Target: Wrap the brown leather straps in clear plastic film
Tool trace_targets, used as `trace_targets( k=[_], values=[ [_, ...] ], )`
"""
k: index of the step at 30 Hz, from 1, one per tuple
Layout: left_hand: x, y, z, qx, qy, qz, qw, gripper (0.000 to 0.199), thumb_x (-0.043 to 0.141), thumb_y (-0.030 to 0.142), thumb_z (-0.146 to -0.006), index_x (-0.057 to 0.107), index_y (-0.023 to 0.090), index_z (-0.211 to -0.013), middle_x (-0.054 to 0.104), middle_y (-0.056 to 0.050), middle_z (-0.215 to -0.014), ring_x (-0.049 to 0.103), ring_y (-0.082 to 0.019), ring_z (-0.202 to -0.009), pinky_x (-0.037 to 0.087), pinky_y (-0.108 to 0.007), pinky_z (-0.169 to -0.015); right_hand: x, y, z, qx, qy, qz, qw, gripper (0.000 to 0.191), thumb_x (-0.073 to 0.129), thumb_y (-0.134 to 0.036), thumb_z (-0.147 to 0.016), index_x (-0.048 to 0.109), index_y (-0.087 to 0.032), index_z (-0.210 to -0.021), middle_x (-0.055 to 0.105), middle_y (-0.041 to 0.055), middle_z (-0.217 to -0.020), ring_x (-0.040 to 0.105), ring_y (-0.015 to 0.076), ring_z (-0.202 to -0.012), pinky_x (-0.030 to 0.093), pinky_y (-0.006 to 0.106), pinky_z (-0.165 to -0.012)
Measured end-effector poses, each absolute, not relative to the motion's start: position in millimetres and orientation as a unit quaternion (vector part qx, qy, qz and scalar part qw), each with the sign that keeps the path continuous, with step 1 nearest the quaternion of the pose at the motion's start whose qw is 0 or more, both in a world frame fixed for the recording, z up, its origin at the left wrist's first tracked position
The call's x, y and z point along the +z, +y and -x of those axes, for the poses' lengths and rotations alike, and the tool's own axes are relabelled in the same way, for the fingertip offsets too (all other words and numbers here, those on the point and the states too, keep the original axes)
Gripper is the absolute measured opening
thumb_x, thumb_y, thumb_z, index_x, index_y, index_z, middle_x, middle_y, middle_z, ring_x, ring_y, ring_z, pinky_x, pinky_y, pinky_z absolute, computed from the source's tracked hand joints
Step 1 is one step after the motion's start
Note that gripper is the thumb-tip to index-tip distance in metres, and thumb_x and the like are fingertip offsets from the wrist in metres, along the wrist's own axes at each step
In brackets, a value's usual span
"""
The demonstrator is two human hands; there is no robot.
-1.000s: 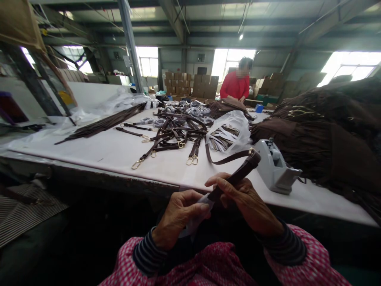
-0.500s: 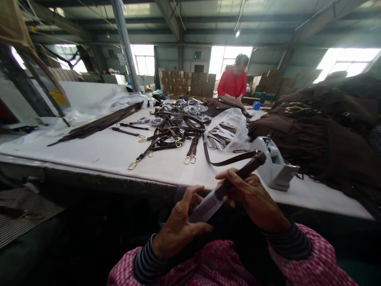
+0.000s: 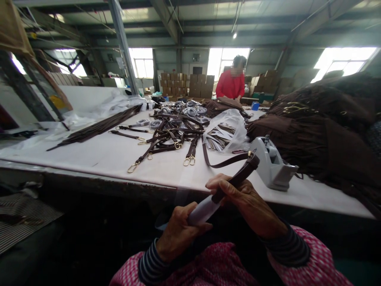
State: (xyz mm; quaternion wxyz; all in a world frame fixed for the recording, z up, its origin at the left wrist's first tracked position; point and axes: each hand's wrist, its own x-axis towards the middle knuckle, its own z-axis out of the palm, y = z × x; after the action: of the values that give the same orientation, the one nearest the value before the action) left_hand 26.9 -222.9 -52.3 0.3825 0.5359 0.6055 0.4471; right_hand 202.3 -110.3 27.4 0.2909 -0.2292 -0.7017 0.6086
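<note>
A dark brown strap [image 3: 241, 174] is folded into a bundle, its lower part covered by a pale wrap [image 3: 203, 210]. My left hand [image 3: 180, 228] is closed around the wrapped lower end. Higher up, my right hand [image 3: 242, 202] pinches the brown part between thumb and fingers. From the bundle's top, near a gold metal fitting, a loose length of strap [image 3: 222, 163] curves back onto the table. Both hands are in front of the table's near edge.
Brown straps with gold clasps [image 3: 166, 139] lie across the white table [image 3: 113, 159]. A clear bag [image 3: 228, 129] of strips and a grey tape dispenser [image 3: 272, 167] are beyond my right hand. Brown goods [image 3: 315, 135] pile up right. A person in red [image 3: 230, 85] stands across the table.
The fingers of my left hand have closed round the pale wrap. My right hand and the bundle have shifted slightly left and down. The view has moved a little.
</note>
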Motion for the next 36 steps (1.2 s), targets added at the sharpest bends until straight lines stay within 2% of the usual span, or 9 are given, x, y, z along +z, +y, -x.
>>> trace_targets(
  k=[3,9,12,17,23,26,29,33,36],
  values=[
    [-51,-223,-28,0.472,0.572,-0.514,0.431,0.039,0.081,0.05,-0.079,0.063,0.015,-0.085,0.048,0.004,-0.069,0.037,-0.011,-0.063,0.028,-0.026,-0.056,28,-114,-202,0.605,-0.713,0.215,0.282,0.035,0.058,-0.052,-0.101,0.079,-0.024,-0.102,0.069,0.0037,-0.109,0.06,0.0197,-0.098,0.048,0.027,-0.078],
    [-31,-224,-20,0.391,0.627,-0.573,0.354,0.037,0.076,0.049,-0.085,0.062,0.016,-0.079,0.049,0.004,-0.068,0.039,-0.013,-0.065,0.025,-0.028,-0.059,40,-113,-203,0.587,-0.731,0.202,0.283,0.028,0.06,-0.047,-0.101,0.078,-0.026,-0.099,0.07,0.0019,-0.109,0.063,0.0216,-0.106,0.048,0.029,-0.087],
    [-3,-221,-13,0.392,0.593,-0.589,0.384,0.032,0.075,0.047,-0.086,0.063,0.017,-0.083,0.046,0.005,-0.071,0.038,-0.013,-0.067,0.025,-0.027,-0.059,57,-108,-200,0.571,-0.74,0.184,0.302,0.026,0.062,-0.046,-0.101,0.079,-0.027,-0.099,0.071,0.0022,-0.112,0.064,0.0226,-0.108,0.05,0.031,-0.091],
    [39,-215,-7,0.421,0.552,-0.603,0.393,0.038,0.068,0.043,-0.091,0.046,0.019,-0.071,0.036,0.005,-0.069,0.029,-0.011,-0.065,0.023,-0.028,-0.058,95,-110,-188,0.55,-0.762,0.077,0.333,0.029,0.06,-0.044,-0.102,0.083,-0.026,-0.098,0.072,0.0057,-0.121,0.061,0.027,-0.122,0.045,0.039,-0.108],
    [36,-219,-11,0.44,0.537,-0.6,0.398,0.041,0.071,0.042,-0.088,0.044,0.019,-0.067,0.035,0.005,-0.065,0.029,-0.011,-0.063,0.024,-0.028,-0.058,95,-117,-177,0.573,-0.756,0.053,0.311,0.029,0.062,-0.044,-0.101,0.082,-0.025,-0.101,0.072,0.007,-0.12,0.063,0.027,-0.121,0.045,0.039,-0.108],
    [21,-223,-13,0.472,0.545,-0.579,0.381,0.033,0.071,0.04,-0.088,0.055,0.017,-0.071,0.041,0.004,-0.066,0.032,-0.012,-0.065,0.026,-0.027,-0.06,79,-116,-179,0.607,-0.746,0.078,0.264,0.037,0.059,-0.052,-0.101,0.078,-0.024,-0.116,0.074,0.008,-0.117,0.065,0.026,-0.114,0.047,0.039,-0.103],
    [5,-230,-13,0.484,0.555,-0.568,0.366,0.023,0.07,0.037,-0.088,0.066,0.016,-0.08,0.044,0.003,-0.068,0.034,-0.013,-0.066,0.027,-0.027,-0.061,63,-114,-180,0.675,-0.688,0.119,0.237,0.047,0.056,-0.059,-0.1,0.075,-0.024,-0.125,0.073,0.0095,-0.12,0.066,0.0249,-0.11,0.051,0.034,-0.089],
    [-13,-239,-12,0.481,0.576,-0.555,0.357,0.03,0.071,0.034,-0.087,0.057,0.016,-0.067,0.036,0.005,-0.064,0.028,-0.011,-0.062,0.023,-0.027,-0.058,50,-110,-178,0.766,-0.558,0.159,0.275,0.042,0.067,-0.059,-0.093,0.08,-0.022,-0.108,0.069,0.005,-0.096,0.064,0.0174,-0.09,0.05,0.024,-0.07],
    [-23,-245,-10,0.495,0.578,-0.516,0.392,0.038,0.072,0.036,-0.085,0.047,0.018,-0.063,0.033,0.005,-0.061,0.026,-0.01,-0.06,0.022,-0.027,-0.056,48,-110,-177,0.779,-0.529,0.188,0.279,0.03,0.079,-0.048,-0.087,0.081,-0.018,-0.093,0.061,0.0009,-0.085,0.058,0.0115,-0.077,0.048,0.019,-0.063]
  ],
)
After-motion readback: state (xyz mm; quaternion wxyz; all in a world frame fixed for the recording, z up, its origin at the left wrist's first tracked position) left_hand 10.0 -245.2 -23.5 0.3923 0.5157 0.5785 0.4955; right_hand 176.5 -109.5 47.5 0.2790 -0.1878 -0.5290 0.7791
